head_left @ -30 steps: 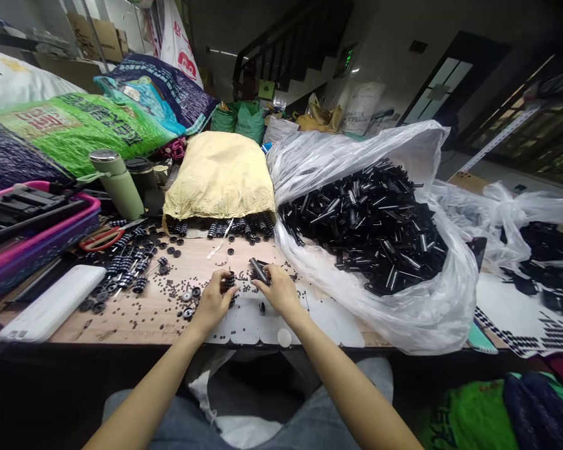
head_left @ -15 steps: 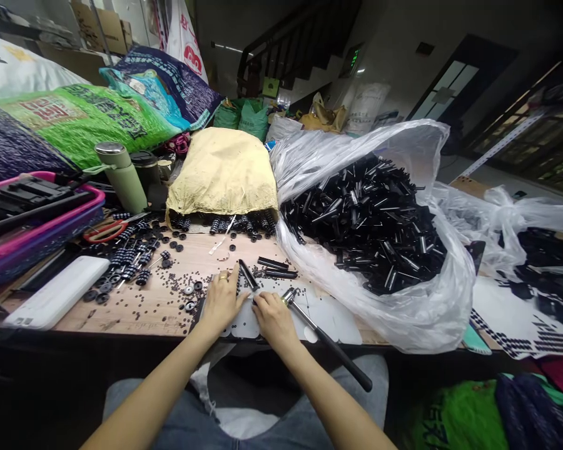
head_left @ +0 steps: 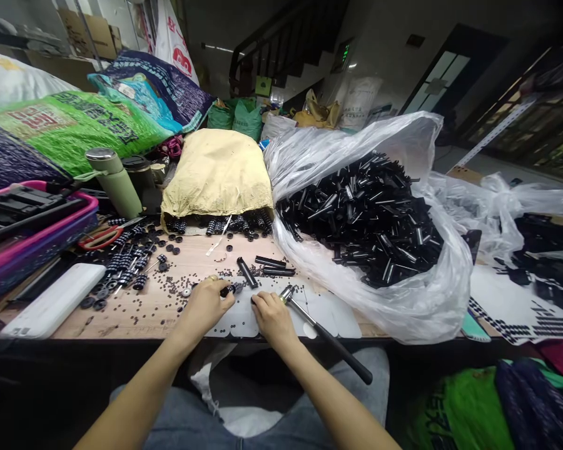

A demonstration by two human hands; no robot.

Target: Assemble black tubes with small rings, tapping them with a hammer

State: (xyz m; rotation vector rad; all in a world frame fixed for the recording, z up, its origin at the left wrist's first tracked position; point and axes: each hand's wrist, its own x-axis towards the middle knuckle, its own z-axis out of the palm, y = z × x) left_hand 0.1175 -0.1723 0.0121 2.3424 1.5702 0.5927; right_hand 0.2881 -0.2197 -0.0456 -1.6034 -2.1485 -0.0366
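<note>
My left hand (head_left: 206, 307) is closed on a small ribbed black part (head_left: 233, 289) that sticks out to the right of its fingers. My right hand (head_left: 273, 317) rests at the grey mat (head_left: 335, 306) with its fingers curled; a small dark thing shows at the fingertips, too small to name. Beside it lies a hammer (head_left: 328, 334) with a metal head and black handle, the handle jutting over the table edge. A black tube (head_left: 247, 272) lies tilted just beyond my hands, and two more tubes (head_left: 278, 271) lie to its right. Tiny black rings are scattered around.
A clear plastic bag (head_left: 309, 256) full of black tubes stands at the right. Behind my hands is a yellow sack (head_left: 220, 172) over ribbed parts. Leftward are a white box (head_left: 56, 300), red scissors (head_left: 101, 239), a pink-rimmed basket (head_left: 91, 203) and a green flask (head_left: 117, 181).
My left hand has moved slightly left and toward me, with the ribbed part now visible in it. The tube that stood by its fingers now lies apart from it. The view has shifted a little.
</note>
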